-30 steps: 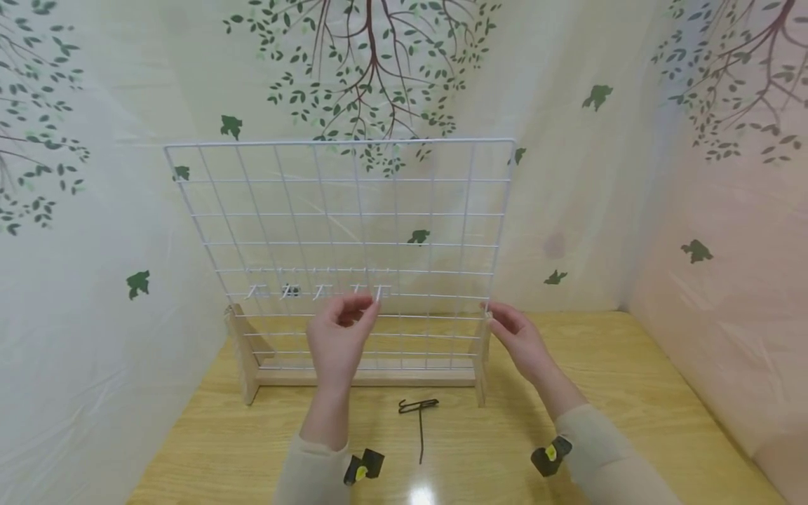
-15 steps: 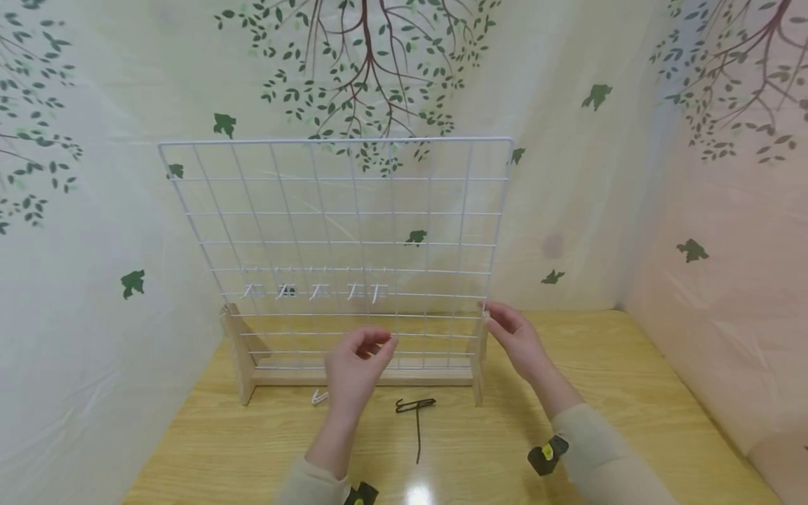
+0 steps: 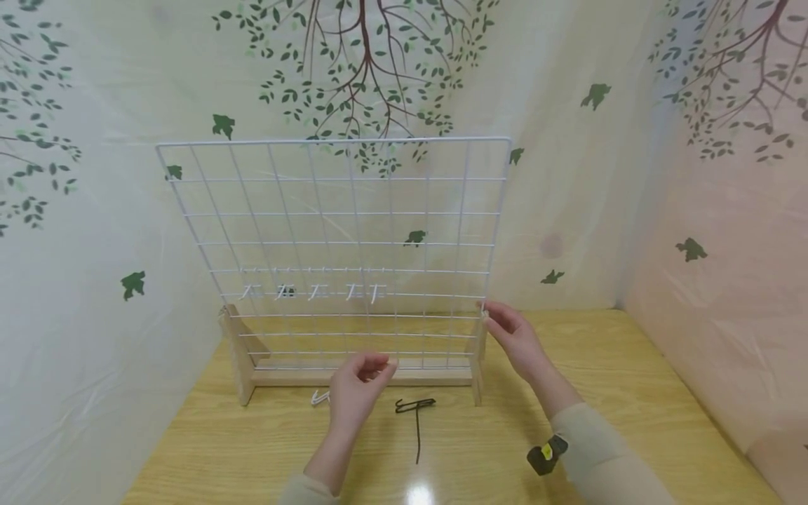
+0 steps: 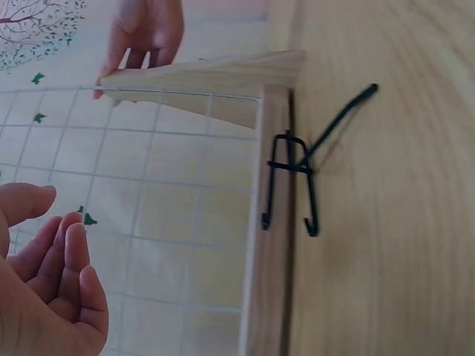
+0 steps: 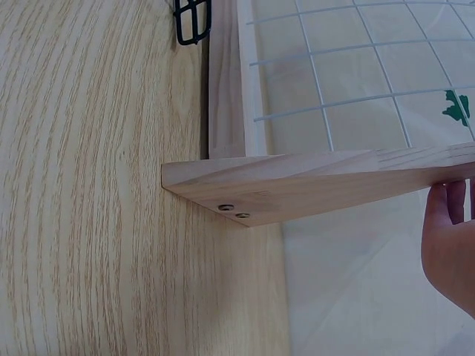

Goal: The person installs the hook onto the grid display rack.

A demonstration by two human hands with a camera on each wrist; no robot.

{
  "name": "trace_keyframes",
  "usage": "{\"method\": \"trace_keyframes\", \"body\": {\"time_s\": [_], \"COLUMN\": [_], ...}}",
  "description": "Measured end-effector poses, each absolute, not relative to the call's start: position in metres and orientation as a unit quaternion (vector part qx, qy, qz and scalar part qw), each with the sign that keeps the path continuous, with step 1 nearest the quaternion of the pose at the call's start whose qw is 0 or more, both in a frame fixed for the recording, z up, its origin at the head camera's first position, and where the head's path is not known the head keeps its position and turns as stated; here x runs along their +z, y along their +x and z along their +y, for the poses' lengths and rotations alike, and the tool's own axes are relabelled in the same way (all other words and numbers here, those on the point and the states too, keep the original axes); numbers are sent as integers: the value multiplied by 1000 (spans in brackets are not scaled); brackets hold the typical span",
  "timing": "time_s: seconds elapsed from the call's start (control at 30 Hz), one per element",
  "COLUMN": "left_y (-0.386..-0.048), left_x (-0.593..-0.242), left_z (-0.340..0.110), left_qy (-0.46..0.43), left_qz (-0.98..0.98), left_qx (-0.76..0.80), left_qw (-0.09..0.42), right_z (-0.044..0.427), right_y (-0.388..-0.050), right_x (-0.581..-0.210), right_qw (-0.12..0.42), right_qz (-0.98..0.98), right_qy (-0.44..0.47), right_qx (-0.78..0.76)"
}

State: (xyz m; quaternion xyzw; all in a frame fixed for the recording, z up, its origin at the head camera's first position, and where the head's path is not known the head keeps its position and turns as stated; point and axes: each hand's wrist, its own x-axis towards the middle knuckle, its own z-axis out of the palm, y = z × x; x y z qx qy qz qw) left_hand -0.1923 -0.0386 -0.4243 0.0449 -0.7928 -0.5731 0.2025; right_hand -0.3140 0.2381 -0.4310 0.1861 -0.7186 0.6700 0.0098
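Note:
A white wire grid rack [image 3: 334, 141] stands in a wooden stand [image 3: 429, 377], with several white hooks [image 3: 375, 291] hung side by side on one of its lower rows. In front of the stand's base is my left hand [image 3: 358, 389], apart from the grid, fingers loosely bent and thumb spread away; the left wrist view shows nothing in it. My right hand [image 3: 517, 340] grips the top of the stand's right side piece [image 5: 319, 185], where the grid's edge meets it. A black wire hook [image 4: 341, 119] lies on the table, just right of my left hand in the head view.
Another white hook [image 3: 319, 398] lies on the wooden table [image 3: 208, 449], partly hidden behind my left hand. A pale sheet [image 3: 555, 175] with printed leaves and branches hangs close behind the rack and along the sides.
My left hand has come away from the white hook at the row's right end and moved down toward the table. The right hand keeps its hold on the stand.

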Motion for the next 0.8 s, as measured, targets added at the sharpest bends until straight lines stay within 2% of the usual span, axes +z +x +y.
{"method": "trace_keyframes", "body": {"time_s": [0.47,0.8], "left_y": [-184,-179], "left_x": [-467,-482], "left_z": [-67,-87], "left_qy": [67,119], "left_qz": [-802,-796], "left_qx": [-567,-568], "left_qw": [176,170], "right_z": [239,239], "right_y": [-313,-313], "right_x": [-431,-432], "right_qw": [3,12], "right_qz": [-741,-726], "right_qy": [177,186], "right_qx": [648,662]}}
